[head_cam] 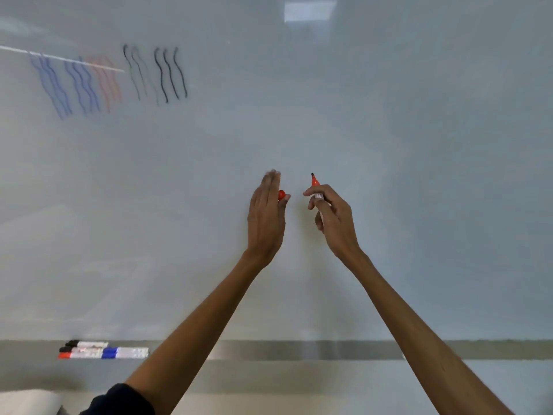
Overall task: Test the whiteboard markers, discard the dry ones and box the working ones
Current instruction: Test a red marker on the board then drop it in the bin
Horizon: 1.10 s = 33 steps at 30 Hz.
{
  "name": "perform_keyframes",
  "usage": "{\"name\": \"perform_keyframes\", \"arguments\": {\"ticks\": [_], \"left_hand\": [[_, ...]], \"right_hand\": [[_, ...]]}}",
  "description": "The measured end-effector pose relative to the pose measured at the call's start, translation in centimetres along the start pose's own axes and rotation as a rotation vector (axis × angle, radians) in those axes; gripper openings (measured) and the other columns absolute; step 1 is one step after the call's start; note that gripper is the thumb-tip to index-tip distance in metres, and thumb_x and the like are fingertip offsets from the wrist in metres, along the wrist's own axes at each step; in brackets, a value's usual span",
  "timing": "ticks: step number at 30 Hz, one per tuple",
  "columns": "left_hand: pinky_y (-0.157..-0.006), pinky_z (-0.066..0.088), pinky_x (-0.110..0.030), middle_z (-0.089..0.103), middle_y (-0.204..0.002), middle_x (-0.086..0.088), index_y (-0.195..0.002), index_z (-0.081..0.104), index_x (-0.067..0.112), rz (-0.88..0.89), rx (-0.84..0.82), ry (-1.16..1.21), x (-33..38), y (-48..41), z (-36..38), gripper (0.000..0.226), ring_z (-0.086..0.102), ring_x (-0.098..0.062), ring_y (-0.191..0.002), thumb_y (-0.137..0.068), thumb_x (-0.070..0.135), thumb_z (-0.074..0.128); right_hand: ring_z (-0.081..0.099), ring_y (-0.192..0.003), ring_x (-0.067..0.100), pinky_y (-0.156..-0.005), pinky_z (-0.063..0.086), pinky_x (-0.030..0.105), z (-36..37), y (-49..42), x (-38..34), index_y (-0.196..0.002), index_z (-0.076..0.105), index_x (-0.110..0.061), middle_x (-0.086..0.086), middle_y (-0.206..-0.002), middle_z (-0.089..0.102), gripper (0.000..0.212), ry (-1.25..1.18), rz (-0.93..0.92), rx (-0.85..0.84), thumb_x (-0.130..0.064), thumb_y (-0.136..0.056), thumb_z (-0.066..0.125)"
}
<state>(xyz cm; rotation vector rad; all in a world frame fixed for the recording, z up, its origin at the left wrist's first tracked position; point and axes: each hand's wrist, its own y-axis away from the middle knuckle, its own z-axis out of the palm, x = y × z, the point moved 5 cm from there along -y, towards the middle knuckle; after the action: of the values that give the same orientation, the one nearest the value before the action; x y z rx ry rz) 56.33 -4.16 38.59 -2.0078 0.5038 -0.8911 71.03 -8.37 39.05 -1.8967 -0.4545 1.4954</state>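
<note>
Both my hands are raised in front of the whiteboard (389, 130). My right hand (333, 218) grips an uncapped red marker (316, 187), its tip pointing up, close to the board. My left hand (266, 217) has its fingers straight and holds the red cap (281, 195) against them with the thumb. Several capped markers (103, 351), black, red and blue, lie on the metal tray (299, 350) at the lower left.
Wavy test strokes in blue, red and black (110, 79) mark the board's upper left. A white object (28, 401) shows at the bottom left corner. The board around my hands is unmarked.
</note>
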Motion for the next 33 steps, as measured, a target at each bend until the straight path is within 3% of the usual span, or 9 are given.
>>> {"name": "perform_keyframes", "arguments": {"ticks": [2, 5, 9, 13, 16, 21, 25, 29, 33], "left_hand": [[-0.120, 0.006, -0.020, 0.026, -0.161, -0.005, -0.153, 0.027, 0.009, 0.069, 0.048, -0.034, 0.3, -3.0, -0.8, 0.054, 0.016, -0.011, -0.149, -0.105, 0.034, 0.033], [-0.121, 0.002, -0.019, 0.023, -0.161, -0.009, -0.153, 0.024, 0.006, 0.141, 0.111, -0.076, 0.5, -7.5, -1.9, 0.055, 0.010, -0.011, -0.149, -0.106, 0.033, 0.033], [-0.123, 0.012, -0.034, 0.025, -0.160, -0.015, -0.152, 0.023, 0.001, 0.239, 0.168, -0.155, 1.0, -12.9, -3.3, 0.057, 0.017, -0.021, -0.150, -0.106, 0.034, 0.026], [-0.123, 0.010, -0.039, 0.019, -0.161, -0.017, -0.153, 0.018, -0.001, 0.250, 0.217, -0.207, 1.1, -17.1, -4.9, 0.060, 0.014, -0.027, -0.150, -0.106, 0.036, 0.017], [-0.123, 0.010, -0.040, 0.018, -0.161, -0.018, -0.153, 0.016, -0.002, 0.266, 0.256, -0.258, 0.9, -19.3, -5.9, 0.061, 0.015, -0.029, -0.150, -0.105, 0.038, 0.013], [-0.122, 0.014, -0.043, 0.022, -0.160, -0.018, -0.152, 0.019, -0.001, 0.280, 0.308, -0.324, -0.9, -20.5, -6.8, 0.058, 0.018, -0.030, -0.149, -0.106, 0.035, 0.018], [-0.122, 0.016, -0.043, 0.021, -0.161, -0.016, -0.153, 0.014, 0.001, 0.301, 0.314, -0.330, -2.1, -20.8, -6.8, 0.058, 0.015, -0.027, -0.150, -0.106, 0.031, 0.029], [-0.123, 0.016, -0.042, 0.024, -0.160, -0.015, -0.153, 0.017, 0.002, 0.312, 0.338, -0.313, -2.3, -20.8, -6.6, 0.057, 0.018, -0.026, -0.150, -0.107, 0.036, 0.023], [-0.124, 0.013, -0.039, 0.020, -0.162, -0.012, -0.154, 0.018, 0.004, 0.334, 0.356, -0.334, -2.6, -20.8, -6.2, 0.055, 0.013, -0.023, -0.151, -0.108, 0.035, 0.020]], "right_hand": [[0.053, -0.066, 0.015, -0.056, 0.042, 0.030, 0.1, -2.2, -2.0, -0.104, 0.066, -0.018, 0.002, -0.086, 0.063, 0.034, -0.070, -0.050, -0.006, -0.009, -0.097, 0.034], [0.057, -0.072, 0.019, -0.052, 0.042, 0.023, 0.5, -5.2, -4.8, -0.107, 0.064, -0.019, 0.003, -0.089, 0.065, 0.038, -0.116, -0.099, -0.010, -0.003, -0.088, 0.035], [0.064, -0.075, 0.016, -0.055, 0.047, 0.022, 1.2, -9.0, -7.8, -0.113, 0.056, -0.014, 0.013, -0.098, 0.066, 0.040, -0.096, -0.194, 0.002, 0.014, -0.087, 0.047], [0.059, -0.063, 0.010, -0.058, 0.048, 0.022, 2.4, -12.2, -10.6, -0.107, 0.055, -0.020, 0.003, -0.084, 0.064, 0.026, -0.138, -0.247, 0.050, -0.018, -0.088, 0.073], [0.054, -0.055, 0.016, -0.049, 0.044, 0.025, 3.2, -13.7, -12.6, -0.102, 0.057, -0.016, 0.009, -0.083, 0.064, 0.025, -0.172, -0.306, 0.109, -0.037, -0.091, 0.065], [0.053, -0.051, 0.009, -0.044, 0.038, 0.019, 5.3, -16.0, -13.7, -0.107, 0.060, -0.008, 0.010, -0.083, 0.066, 0.033, -0.235, -0.317, 0.205, -0.034, -0.099, 0.042], [0.052, -0.050, 0.013, -0.047, 0.043, 0.022, 7.0, -17.7, -13.7, -0.115, 0.052, -0.013, 0.002, -0.080, 0.068, 0.026, -0.198, -0.335, 0.247, -0.030, -0.096, 0.048], [0.059, -0.057, 0.003, -0.057, 0.047, 0.020, 8.3, -19.1, -13.6, -0.110, 0.052, -0.007, 0.005, -0.085, 0.070, 0.022, -0.070, -0.428, 0.244, -0.024, -0.096, 0.054], [0.057, -0.056, 0.014, -0.051, 0.050, 0.036, 8.6, -20.5, -13.0, -0.104, 0.052, -0.012, 0.005, -0.082, 0.068, 0.014, 0.012, -0.428, 0.284, -0.024, -0.096, 0.053]]}}
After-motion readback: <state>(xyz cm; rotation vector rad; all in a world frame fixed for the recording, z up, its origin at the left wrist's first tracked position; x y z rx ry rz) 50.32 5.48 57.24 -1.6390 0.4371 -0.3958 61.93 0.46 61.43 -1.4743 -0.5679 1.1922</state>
